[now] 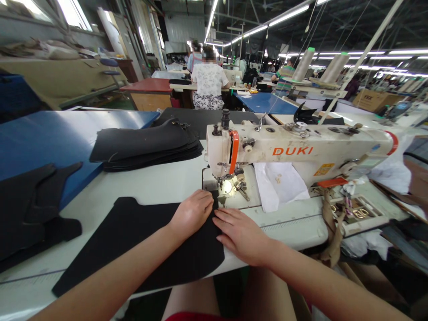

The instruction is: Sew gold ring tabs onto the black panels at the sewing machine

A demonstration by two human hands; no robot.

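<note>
A large black fabric piece (143, 236) lies flat on the pale sewing table, its upper right corner near the needle area of a white sewing machine (261, 151). My left hand (194, 211) presses on that corner with its fingers curled, closed on the fabric edge just left of the needle plate (226, 186). Beside it, my right hand (239, 234) rests with fingers stretched out over the right edge of the same piece. A narrow black end of material reaches toward the presser foot, partly hidden by the left hand.
Stacked black pieces (147, 145) lie behind on the left, and more black pieces (30, 209) hang over a blue table (73, 129). White cloth (279, 183) lies under the machine arm. A parts tray (361, 216) stands at right. People sit further back.
</note>
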